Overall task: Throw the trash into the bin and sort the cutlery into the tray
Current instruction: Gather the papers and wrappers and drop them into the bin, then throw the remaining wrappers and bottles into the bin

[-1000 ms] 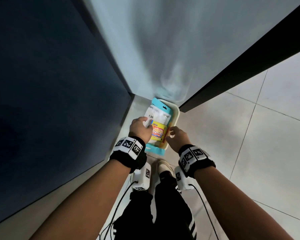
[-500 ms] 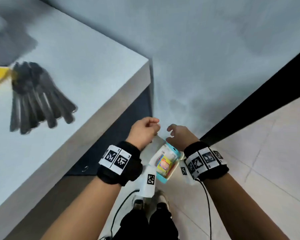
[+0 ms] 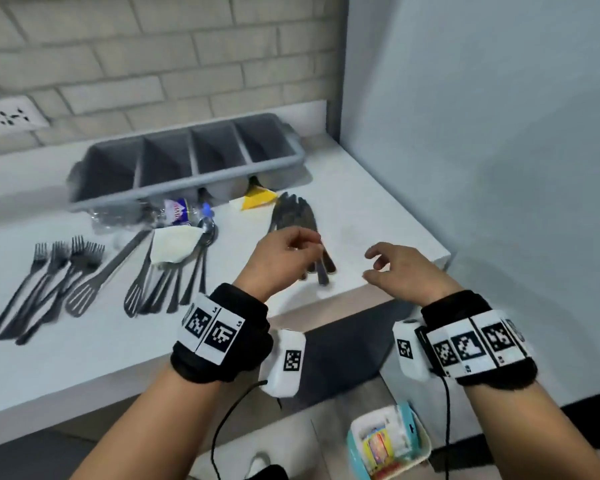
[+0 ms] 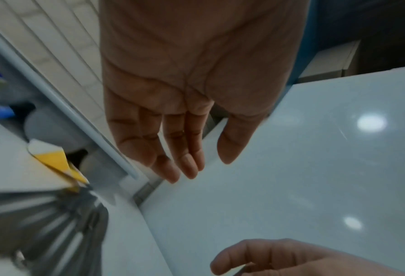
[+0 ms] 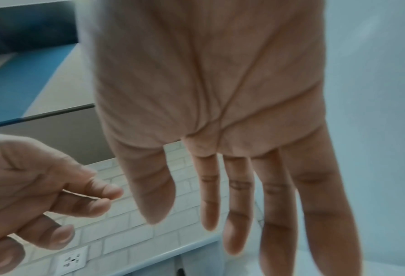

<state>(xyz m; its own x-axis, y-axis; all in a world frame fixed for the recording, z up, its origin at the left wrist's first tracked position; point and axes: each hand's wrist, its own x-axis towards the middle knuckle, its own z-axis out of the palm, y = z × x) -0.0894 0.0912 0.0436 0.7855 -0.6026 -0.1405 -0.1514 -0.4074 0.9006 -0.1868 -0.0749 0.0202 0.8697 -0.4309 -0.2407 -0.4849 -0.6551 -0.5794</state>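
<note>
Both hands hover empty over the white counter's right end. My left hand (image 3: 302,242) hangs with loosely curled fingers just above the handles of a fan of dark knives (image 3: 291,211). My right hand (image 3: 369,265) floats open past the counter's corner; the right wrist view shows its fingers (image 5: 234,224) straight. The grey four-compartment cutlery tray (image 3: 274,166) stands against the brick wall. A crushed plastic bottle (image 3: 174,211), a white napkin (image 3: 174,244) and a yellow paper (image 3: 258,199) lie in front of it. On the floor, the white bin (image 3: 426,445) holds a blue-edged packet (image 3: 378,445).
Several forks (image 3: 54,268) lie at the left, with slotted spatulas (image 3: 94,285) and spoons (image 3: 187,271) in the middle, partly under the napkin. A pale wall panel (image 3: 482,168) closes the right side. A wall socket (image 3: 11,116) sits at the far left.
Both hands let go of the packet in the bin and rose to counter height. The head view swung up from the floor to the counter.
</note>
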